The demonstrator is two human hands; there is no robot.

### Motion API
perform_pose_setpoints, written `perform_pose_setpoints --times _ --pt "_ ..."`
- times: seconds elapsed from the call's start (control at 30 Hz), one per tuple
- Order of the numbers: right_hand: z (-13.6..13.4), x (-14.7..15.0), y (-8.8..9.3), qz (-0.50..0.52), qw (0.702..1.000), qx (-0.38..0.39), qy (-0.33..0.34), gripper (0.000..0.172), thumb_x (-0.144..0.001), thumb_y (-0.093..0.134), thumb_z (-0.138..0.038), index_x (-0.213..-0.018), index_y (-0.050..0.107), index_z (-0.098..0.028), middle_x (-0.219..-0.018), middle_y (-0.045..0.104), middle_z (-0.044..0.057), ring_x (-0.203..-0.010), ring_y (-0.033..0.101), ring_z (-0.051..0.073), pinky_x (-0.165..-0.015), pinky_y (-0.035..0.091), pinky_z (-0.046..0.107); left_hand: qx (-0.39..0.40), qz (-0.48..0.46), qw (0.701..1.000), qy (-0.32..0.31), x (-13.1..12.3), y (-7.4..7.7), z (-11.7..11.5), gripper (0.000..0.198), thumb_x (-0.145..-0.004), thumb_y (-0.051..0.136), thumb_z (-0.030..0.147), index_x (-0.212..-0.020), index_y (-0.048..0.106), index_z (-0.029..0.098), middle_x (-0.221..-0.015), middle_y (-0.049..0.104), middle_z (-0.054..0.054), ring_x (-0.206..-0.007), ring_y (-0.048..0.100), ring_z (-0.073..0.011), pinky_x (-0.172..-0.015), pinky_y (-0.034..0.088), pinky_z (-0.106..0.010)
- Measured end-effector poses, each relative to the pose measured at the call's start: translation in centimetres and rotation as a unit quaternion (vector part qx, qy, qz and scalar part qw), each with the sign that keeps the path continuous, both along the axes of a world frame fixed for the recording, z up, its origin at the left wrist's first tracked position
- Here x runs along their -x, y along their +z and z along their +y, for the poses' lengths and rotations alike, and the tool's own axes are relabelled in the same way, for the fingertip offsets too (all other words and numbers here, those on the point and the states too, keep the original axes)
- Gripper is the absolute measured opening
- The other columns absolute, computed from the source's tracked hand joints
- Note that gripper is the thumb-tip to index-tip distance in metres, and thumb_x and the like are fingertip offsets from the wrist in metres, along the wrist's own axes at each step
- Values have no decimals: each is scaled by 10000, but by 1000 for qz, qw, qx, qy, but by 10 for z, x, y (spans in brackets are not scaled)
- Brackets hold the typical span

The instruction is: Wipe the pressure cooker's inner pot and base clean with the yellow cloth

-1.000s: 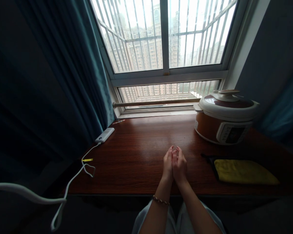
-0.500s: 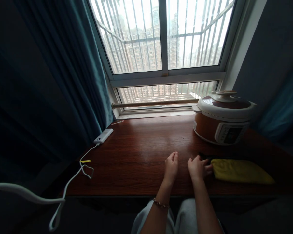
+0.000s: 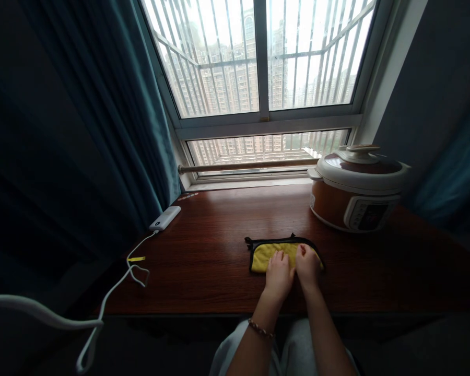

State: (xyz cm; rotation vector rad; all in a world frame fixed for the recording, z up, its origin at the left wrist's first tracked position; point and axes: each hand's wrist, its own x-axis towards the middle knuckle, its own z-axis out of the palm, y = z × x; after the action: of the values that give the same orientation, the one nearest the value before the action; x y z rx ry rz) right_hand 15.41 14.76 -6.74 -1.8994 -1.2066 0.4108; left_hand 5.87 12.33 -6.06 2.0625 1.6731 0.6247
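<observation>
A yellow pouch (image 3: 263, 253) with black edging lies on the dark red wooden table, right in front of me; black tabs stick out at its upper left corner and along its top edge. My left hand (image 3: 280, 274) rests on the middle of the pouch, palm down, fingers stretched over the yellow fabric. Beside it, my right hand (image 3: 307, 265) is over the right part of the pouch with its fingers curled in. Whether those fingers pinch anything is hidden. Both hands cover much of the pouch's lower edge.
A brown and white electric cooker (image 3: 356, 188) stands at the back right. On the left lies a white power bank (image 3: 165, 218) with a white cable (image 3: 115, 296) and a yellow tag (image 3: 136, 259). A barred window (image 3: 262, 68) and a blue curtain (image 3: 133, 130) are behind the table.
The pouch has moved from the right side of the table to the middle. My left hand has come onto it, and my right hand has turned inward and closed.
</observation>
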Motion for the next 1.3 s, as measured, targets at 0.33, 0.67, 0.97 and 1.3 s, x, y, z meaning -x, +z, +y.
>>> perform_pose_setpoints --times 0.33,0.67,0.97,1.3 --pt "7 13 -11 67 987 -30 142 318 -797 407 -371 -799 670 -191 -776 688 80 -727 627 217 -650 425 279 4 82 991 108 0 3 4 452 -838 395 232 -1273 459 125 -1418 320 -164 -1332 211 -299 -1058 175 -494" --pt "-1 17 -5 56 993 -48 95 377 -826 333 -396 -791 643 -185 -748 678 93 -688 611 218 -647 407 286 70 117 980 148 18 -12 -3 610 -791 501 416 -1351 361 221 -1481 174 -116 -1336 82 -397 -958 111 -684" --pt "-7 34 -5 41 978 -65 192 348 -858 340 -364 -692 602 -208 -668 655 61 -647 610 195 -610 369 256 82 187 958 203 90 -13 -30 559 -831 415 442 -1358 342 270 -1488 168 -63 -1348 84 -358 -961 143 -674" --pt "-6 43 -6 81 968 -60 231 308 -877 359 -328 -731 600 -203 -690 644 50 -665 606 185 -649 377 240 63 304 930 199 143 -21 -49 535 -882 296 442 -1390 246 284 -1491 142 -42 -1361 78 -313 -1000 130 -623"
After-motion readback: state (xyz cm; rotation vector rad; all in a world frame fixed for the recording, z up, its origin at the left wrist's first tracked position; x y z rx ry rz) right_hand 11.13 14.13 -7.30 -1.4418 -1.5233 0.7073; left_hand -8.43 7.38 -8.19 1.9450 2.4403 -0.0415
